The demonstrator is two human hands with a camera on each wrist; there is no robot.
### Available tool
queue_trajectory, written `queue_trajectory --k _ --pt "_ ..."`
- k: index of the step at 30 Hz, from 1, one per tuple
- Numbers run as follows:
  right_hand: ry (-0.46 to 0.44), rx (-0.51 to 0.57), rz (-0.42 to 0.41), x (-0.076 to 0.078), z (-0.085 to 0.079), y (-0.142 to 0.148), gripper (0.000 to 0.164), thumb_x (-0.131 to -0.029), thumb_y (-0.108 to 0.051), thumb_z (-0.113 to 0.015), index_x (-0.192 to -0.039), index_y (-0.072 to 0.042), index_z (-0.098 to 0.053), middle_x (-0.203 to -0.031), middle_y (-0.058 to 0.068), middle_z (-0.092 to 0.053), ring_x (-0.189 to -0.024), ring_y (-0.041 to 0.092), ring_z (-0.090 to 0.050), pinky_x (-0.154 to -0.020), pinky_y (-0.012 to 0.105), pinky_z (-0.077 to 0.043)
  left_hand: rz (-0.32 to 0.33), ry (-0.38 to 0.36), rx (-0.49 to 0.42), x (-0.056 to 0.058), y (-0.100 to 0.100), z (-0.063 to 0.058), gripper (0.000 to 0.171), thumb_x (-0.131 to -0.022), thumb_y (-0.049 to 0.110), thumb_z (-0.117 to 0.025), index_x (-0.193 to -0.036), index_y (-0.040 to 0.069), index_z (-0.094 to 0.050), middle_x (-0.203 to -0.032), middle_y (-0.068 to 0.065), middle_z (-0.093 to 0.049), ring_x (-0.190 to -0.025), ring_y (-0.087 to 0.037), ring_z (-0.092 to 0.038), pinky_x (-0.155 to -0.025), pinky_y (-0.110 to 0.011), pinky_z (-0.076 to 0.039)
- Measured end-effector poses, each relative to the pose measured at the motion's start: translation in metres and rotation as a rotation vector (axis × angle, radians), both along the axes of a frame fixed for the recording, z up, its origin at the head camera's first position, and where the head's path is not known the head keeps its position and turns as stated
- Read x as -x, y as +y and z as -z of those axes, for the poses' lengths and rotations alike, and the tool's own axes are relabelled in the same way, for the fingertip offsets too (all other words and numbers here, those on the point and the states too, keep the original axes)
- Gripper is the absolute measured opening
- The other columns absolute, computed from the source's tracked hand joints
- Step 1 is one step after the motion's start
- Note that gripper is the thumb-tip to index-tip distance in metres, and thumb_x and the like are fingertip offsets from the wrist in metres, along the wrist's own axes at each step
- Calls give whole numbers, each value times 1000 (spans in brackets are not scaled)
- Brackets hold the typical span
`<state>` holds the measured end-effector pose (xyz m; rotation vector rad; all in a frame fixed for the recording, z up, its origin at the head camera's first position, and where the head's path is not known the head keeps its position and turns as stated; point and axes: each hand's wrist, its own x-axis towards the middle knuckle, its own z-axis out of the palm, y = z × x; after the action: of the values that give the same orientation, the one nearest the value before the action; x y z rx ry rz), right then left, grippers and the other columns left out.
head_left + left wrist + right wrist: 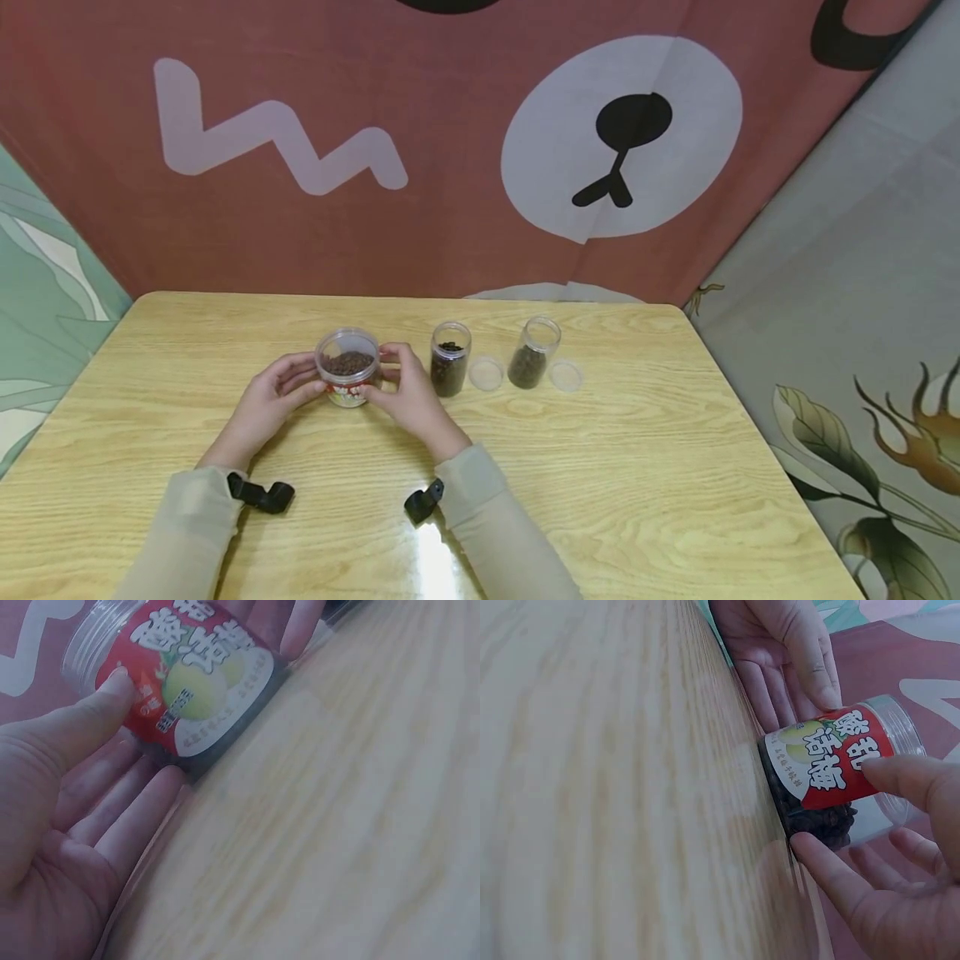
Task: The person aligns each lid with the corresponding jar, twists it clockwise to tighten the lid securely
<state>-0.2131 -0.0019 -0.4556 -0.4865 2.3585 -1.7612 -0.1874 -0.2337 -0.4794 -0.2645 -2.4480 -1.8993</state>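
Observation:
A wide clear plastic jar with a red label stands upright at the table's left middle, its top uncovered. Small dark brown pieces fill its lower part. My left hand holds the jar's left side, with the thumb on the label in the left wrist view. From the other side my right hand grips it, thumb on the label and fingers spread around the wall. The pieces inside look nearly black in the right wrist view.
Right of the hands stand two slimmer uncovered jars, one with dark beans and one with dark grains. A round clear lid lies between them, and a second lid lies farther right. A printed red cloth hangs behind the wooden table.

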Motion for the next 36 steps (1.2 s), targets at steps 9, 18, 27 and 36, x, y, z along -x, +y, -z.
queue_trajectory --k 9,18,27,36 --pt "-23 22 33 0 6 -2 55 -94 -9 -73 -142 -7 -46 -137 16 -53 -121 33 -60 -101 36 -52 -36 21 -12 0 2 3 50 -100 18 -66 -141 -6 -50 -139 -29 -54 -112 9 -57 -93 -13 -49" --pt "-28 64 28 1 10 -5 53 -96 -8 -71 -143 -6 -47 -138 17 -54 -123 33 -59 -102 34 -51 -58 37 -48 -1 3 5 48 -101 12 -65 -140 -9 -47 -140 -28 -51 -112 10 -56 -93 -12 -49" --pt "-9 97 19 0 10 -6 51 -96 -8 -70 -142 -5 -47 -137 19 -54 -123 35 -59 -103 38 -50 -66 46 -62 -2 2 4 47 -101 12 -64 -140 -7 -47 -139 -9 -53 -114 9 -55 -92 -13 -50" --pt "-14 104 32 -1 6 -5 51 -96 -7 -69 -142 -4 -47 -137 19 -53 -122 35 -59 -101 39 -51 -73 32 -104 -2 3 1 44 -101 16 -65 -140 0 -51 -133 8 -55 -116 6 -56 -91 -14 -51"
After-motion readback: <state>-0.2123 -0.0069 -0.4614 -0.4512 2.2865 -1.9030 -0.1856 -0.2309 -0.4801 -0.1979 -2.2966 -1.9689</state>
